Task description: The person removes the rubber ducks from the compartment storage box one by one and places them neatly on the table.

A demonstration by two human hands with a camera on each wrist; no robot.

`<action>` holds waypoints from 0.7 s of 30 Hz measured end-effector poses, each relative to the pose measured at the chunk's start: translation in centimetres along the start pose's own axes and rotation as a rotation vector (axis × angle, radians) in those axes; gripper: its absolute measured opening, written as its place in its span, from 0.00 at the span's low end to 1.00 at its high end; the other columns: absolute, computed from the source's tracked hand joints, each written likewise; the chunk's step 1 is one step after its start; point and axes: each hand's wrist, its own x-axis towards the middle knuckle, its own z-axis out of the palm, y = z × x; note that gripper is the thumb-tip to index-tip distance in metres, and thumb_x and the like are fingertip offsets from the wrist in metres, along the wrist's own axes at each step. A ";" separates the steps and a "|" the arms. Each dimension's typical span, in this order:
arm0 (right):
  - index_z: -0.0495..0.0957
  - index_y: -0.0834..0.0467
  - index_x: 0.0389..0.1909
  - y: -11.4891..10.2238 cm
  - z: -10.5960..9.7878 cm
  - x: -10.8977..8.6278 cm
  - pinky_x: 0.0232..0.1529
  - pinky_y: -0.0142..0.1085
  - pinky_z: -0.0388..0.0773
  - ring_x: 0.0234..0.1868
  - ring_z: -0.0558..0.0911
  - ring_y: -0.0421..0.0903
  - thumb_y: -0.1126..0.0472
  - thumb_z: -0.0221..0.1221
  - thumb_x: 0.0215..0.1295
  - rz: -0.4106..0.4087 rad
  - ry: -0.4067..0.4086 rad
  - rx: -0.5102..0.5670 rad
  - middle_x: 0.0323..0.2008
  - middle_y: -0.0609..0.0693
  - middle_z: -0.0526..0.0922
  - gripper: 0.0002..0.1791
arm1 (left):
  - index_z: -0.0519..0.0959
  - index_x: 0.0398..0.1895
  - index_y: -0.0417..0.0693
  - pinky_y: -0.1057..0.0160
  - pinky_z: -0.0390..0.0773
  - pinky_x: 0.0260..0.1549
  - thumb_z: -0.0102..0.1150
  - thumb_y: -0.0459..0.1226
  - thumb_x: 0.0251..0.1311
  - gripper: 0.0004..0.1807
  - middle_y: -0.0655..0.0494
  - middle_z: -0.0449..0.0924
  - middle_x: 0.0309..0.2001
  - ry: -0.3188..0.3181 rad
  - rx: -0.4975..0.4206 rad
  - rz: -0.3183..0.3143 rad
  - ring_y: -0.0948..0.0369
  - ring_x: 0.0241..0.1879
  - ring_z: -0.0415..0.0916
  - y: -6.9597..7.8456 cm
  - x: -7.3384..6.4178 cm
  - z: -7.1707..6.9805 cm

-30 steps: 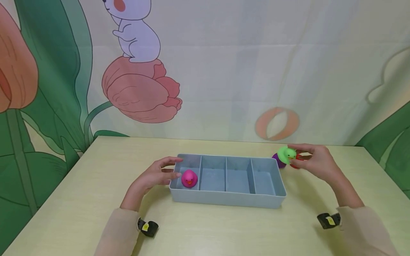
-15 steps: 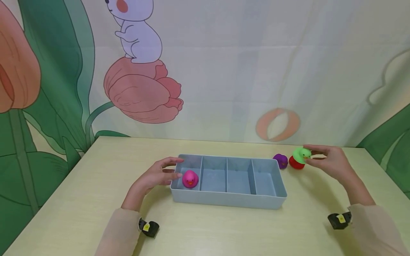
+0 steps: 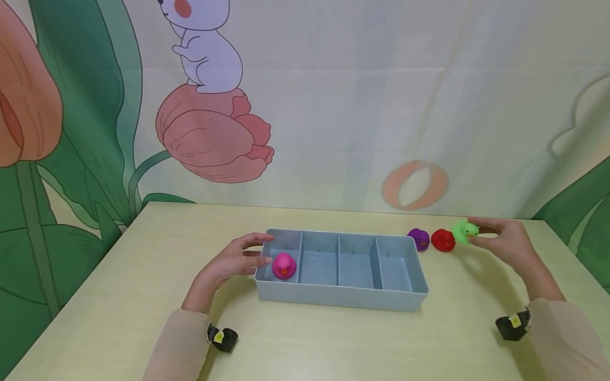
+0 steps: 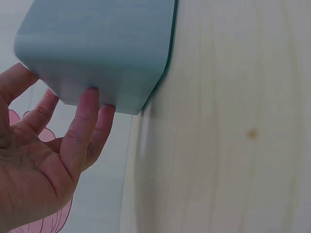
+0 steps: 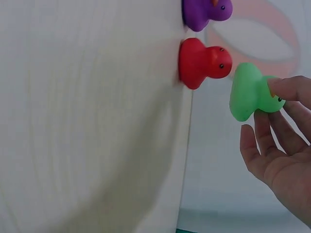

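A light blue divided tray (image 3: 343, 299) lies on the table, with a pink rubber duck (image 3: 284, 266) in its leftmost compartment. My left hand (image 3: 235, 257) holds the tray's left end: two fingertips reach over the rim, while other fingers (image 4: 80, 128) press the outer end wall in the left wrist view. Beyond the tray's right end, my right hand (image 3: 510, 246) pinches a green rubber duck (image 5: 246, 92) by its head, above the table. The red rubber duck (image 3: 443, 240) stands just left of it, and a purple rubber duck (image 3: 419, 239) stands beside the red one.
Three more compartments of the tray show bare floors. Behind the pale wooden table (image 3: 343, 344) hangs a printed curtain (image 3: 324, 106), close to its back edge. Black wrist cameras (image 3: 222, 338) sit on both sleeves.
My right hand has moved right with the green duck, from over the purple and red ducks to the red duck's right side, uncovering both. The left hand keeps its place on the tray.
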 end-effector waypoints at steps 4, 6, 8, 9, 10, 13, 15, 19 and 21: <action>0.72 0.67 0.54 1.0 0.0 0.3 0.33 0.22 0.69 0.35 0.68 0.23 0.56 0.64 0.54 0.014 0.000 0.018 0.39 0.37 0.77 0.30 | 0.67 0.61 0.48 0.51 0.75 0.45 0.61 0.38 0.54 0.29 0.45 0.62 0.61 -0.012 -0.010 0.012 0.45 0.58 0.64 -0.1 0.0 -0.1; 0.71 0.68 0.55 1.3 0.1 0.4 0.33 0.22 0.69 0.35 0.69 0.24 0.56 0.64 0.54 0.026 -0.012 0.010 0.43 0.47 0.80 0.30 | 0.67 0.61 0.48 0.51 0.75 0.45 0.61 0.38 0.54 0.29 0.45 0.62 0.62 -0.015 -0.015 0.014 0.45 0.58 0.64 -0.1 0.0 -0.1; 0.70 0.68 0.55 1.6 0.3 0.5 0.34 0.24 0.69 0.38 0.73 0.32 0.56 0.63 0.55 0.040 -0.028 0.002 0.48 0.61 0.78 0.30 | 0.67 0.61 0.47 0.51 0.75 0.45 0.61 0.38 0.54 0.29 0.46 0.62 0.62 -0.016 -0.018 0.014 0.46 0.58 0.64 -0.1 0.0 -0.1; 0.70 0.68 0.56 1.7 0.3 0.6 0.35 0.26 0.69 0.41 0.75 0.38 0.56 0.63 0.55 0.048 -0.039 -0.003 0.50 0.65 0.76 0.30 | 0.67 0.60 0.47 0.51 0.75 0.45 0.61 0.38 0.54 0.28 0.46 0.62 0.62 -0.016 -0.019 0.012 0.46 0.57 0.65 -0.1 0.0 -0.1; 0.69 0.69 0.56 1.9 0.4 0.6 0.35 0.27 0.68 0.43 0.75 0.45 0.56 0.62 0.56 0.055 -0.048 -0.008 0.52 0.68 0.73 0.30 | 0.67 0.60 0.47 0.51 0.75 0.45 0.61 0.38 0.55 0.28 0.46 0.62 0.62 -0.015 -0.020 0.010 0.46 0.57 0.65 -0.1 0.0 -0.1; 0.67 0.70 0.57 2.3 0.5 0.7 0.38 0.32 0.68 0.50 0.71 0.60 0.57 0.61 0.57 0.077 -0.071 -0.003 0.54 0.71 0.70 0.30 | 0.68 0.60 0.47 0.51 0.75 0.45 0.61 0.38 0.55 0.28 0.46 0.62 0.61 -0.014 -0.021 0.004 0.47 0.56 0.66 -0.1 0.0 -0.1; 0.66 0.70 0.58 2.6 0.5 0.8 0.40 0.36 0.68 0.52 0.69 0.63 0.57 0.61 0.57 0.094 -0.082 0.004 0.54 0.72 0.69 0.31 | 0.68 0.60 0.47 0.51 0.75 0.45 0.61 0.38 0.54 0.28 0.46 0.63 0.61 -0.013 -0.023 0.001 0.47 0.56 0.66 -0.1 0.0 -0.1; 0.65 0.70 0.58 3.2 0.5 1.0 0.43 0.42 0.69 0.52 0.69 0.63 0.57 0.60 0.57 0.121 -0.106 0.012 0.55 0.72 0.68 0.32 | 0.68 0.60 0.47 0.51 0.75 0.45 0.62 0.39 0.54 0.29 0.45 0.63 0.61 -0.012 -0.024 0.002 0.47 0.56 0.66 -0.1 0.0 -0.1; 0.65 0.71 0.58 3.4 0.5 1.1 0.43 0.42 0.69 0.51 0.69 0.62 0.57 0.60 0.58 0.129 -0.121 0.012 0.55 0.73 0.67 0.32 | 0.68 0.60 0.47 0.51 0.75 0.45 0.62 0.39 0.54 0.29 0.45 0.63 0.61 -0.011 -0.022 0.004 0.47 0.56 0.66 -0.1 0.0 -0.1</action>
